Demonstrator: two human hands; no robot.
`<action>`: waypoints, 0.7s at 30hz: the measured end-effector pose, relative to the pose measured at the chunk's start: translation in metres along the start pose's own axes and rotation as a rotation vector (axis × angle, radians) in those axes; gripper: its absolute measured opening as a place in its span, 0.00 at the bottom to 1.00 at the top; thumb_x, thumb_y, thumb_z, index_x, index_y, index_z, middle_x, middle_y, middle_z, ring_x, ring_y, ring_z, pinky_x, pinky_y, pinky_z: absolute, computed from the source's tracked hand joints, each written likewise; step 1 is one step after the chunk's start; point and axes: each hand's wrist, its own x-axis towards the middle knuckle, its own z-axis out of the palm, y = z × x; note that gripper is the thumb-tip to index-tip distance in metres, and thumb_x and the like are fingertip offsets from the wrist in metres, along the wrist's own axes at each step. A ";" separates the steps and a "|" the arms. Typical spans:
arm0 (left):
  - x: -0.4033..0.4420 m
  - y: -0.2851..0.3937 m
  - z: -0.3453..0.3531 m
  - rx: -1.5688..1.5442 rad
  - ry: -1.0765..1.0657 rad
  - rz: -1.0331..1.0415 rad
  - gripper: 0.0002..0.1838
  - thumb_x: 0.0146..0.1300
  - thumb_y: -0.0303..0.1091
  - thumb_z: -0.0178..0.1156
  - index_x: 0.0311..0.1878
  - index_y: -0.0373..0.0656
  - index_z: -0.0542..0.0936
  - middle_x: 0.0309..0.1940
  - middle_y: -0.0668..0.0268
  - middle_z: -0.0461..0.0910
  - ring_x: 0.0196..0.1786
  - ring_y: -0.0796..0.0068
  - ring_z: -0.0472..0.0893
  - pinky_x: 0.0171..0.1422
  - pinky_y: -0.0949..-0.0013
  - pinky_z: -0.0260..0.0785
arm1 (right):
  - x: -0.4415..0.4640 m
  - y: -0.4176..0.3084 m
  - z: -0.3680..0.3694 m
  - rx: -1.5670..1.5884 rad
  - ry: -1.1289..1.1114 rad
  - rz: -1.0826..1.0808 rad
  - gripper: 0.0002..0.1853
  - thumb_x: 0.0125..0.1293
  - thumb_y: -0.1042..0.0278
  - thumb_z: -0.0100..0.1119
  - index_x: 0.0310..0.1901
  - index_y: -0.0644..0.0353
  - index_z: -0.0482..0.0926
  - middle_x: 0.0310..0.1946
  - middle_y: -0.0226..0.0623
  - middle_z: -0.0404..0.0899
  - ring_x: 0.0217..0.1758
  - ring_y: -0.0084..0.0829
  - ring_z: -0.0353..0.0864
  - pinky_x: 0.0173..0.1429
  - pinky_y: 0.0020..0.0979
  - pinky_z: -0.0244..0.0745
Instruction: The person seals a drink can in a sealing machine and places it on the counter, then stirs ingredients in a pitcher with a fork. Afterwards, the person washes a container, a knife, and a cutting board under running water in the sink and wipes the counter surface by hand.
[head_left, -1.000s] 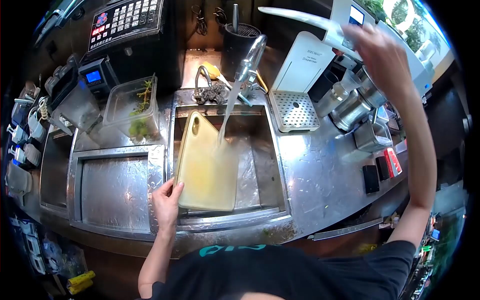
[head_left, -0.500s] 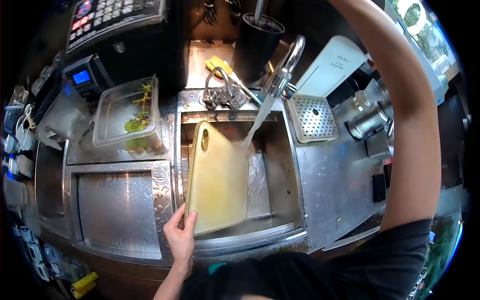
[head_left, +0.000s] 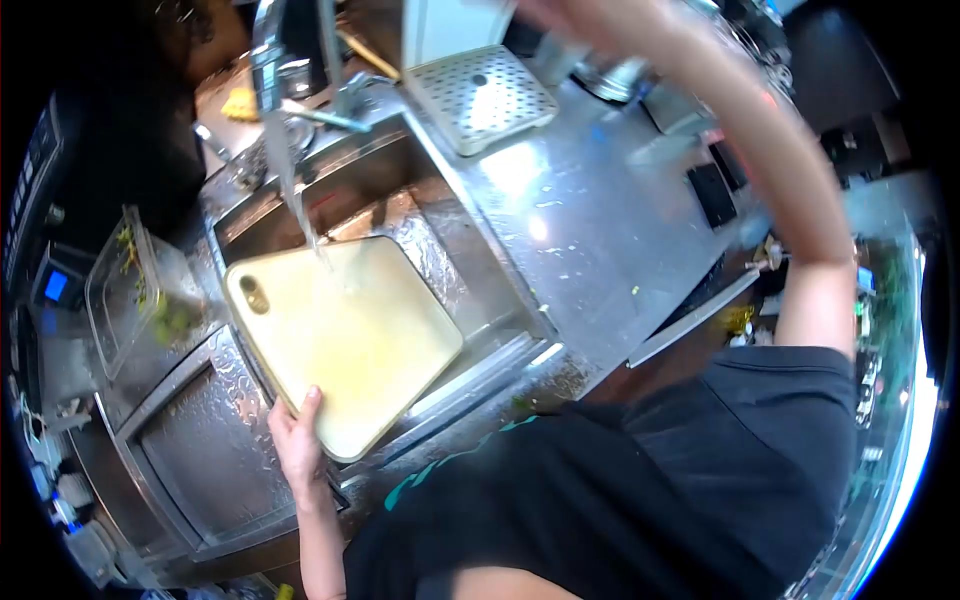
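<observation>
My left hand [head_left: 298,440] grips the lower left edge of a pale yellow cutting board [head_left: 350,345], thumb on its face. The board has a small hole in one corner and tilts over the metal sink [head_left: 470,270]. Water from the chrome faucet [head_left: 268,60] runs down onto its upper edge. My right arm is raised across the upper right, and my right hand [head_left: 575,18] is smeared at the top edge, near the white dispenser [head_left: 450,30]. Its fingers cannot be made out, nor whether it holds anything.
A perforated drip tray [head_left: 455,105] stands right of the sink. To the left is a clear plastic container [head_left: 125,290] with green scraps, beside a recessed metal basin [head_left: 210,450]. A dark phone-like object [head_left: 710,195] lies on the right counter. A yellow cloth [head_left: 240,103] lies behind the sink.
My view has turned and shifted right. The cutting board now lies flatter, its face more toward me, with water reaching it. My right arm has swung, its blurred far end coming into view.
</observation>
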 end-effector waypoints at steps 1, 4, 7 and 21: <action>-0.004 0.003 0.001 -0.002 0.004 0.018 0.19 0.64 0.33 0.62 0.52 0.26 0.76 0.41 0.54 0.82 0.40 0.70 0.81 0.47 0.69 0.74 | -0.065 -0.008 0.006 0.037 -0.051 0.143 0.23 0.71 0.60 0.53 0.66 0.51 0.69 0.57 0.43 0.76 0.59 0.46 0.75 0.64 0.42 0.70; -0.029 0.036 0.010 0.030 0.225 -0.009 0.21 0.60 0.31 0.62 0.52 0.26 0.75 0.39 0.50 0.82 0.39 0.66 0.83 0.47 0.67 0.77 | -0.289 -0.026 0.056 -0.098 -0.219 0.602 0.35 0.71 0.49 0.50 0.69 0.69 0.59 0.70 0.53 0.59 0.73 0.46 0.59 0.74 0.42 0.56; -0.050 0.061 -0.013 0.033 0.219 0.089 0.21 0.60 0.32 0.63 0.52 0.27 0.75 0.41 0.52 0.82 0.39 0.67 0.82 0.47 0.69 0.76 | -0.457 -0.053 0.102 -0.181 -0.348 0.912 0.40 0.71 0.45 0.48 0.70 0.74 0.55 0.72 0.57 0.54 0.75 0.50 0.54 0.75 0.44 0.52; -0.195 0.146 -0.007 0.003 0.566 0.290 0.20 0.65 0.33 0.59 0.55 0.29 0.73 0.45 0.52 0.81 0.42 0.65 0.84 0.48 0.69 0.78 | -0.371 -0.012 0.220 0.054 -0.385 1.162 0.44 0.69 0.35 0.41 0.71 0.71 0.55 0.73 0.57 0.51 0.78 0.49 0.48 0.78 0.45 0.40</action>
